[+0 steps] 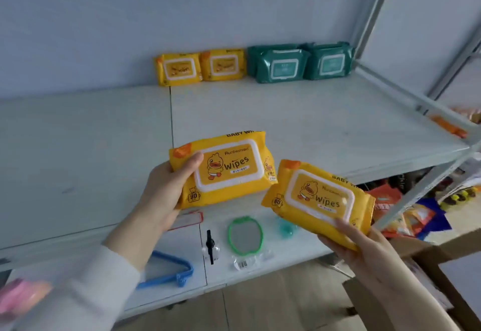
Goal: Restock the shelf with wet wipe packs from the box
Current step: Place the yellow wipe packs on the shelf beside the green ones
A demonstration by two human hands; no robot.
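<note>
So, left hand [158,195] grips one glossy yellow plastic wipes pack [223,170] (duck cartoon, white-rimmed lid); right hand [364,247] clasps a second yellow pack [318,198], both above the pale grey metal shelf [312,122].

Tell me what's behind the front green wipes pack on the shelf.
Behind the front green pack another green pack's edge shows, near the wall. Most of it is covered, so its label can't be seen.
</note>
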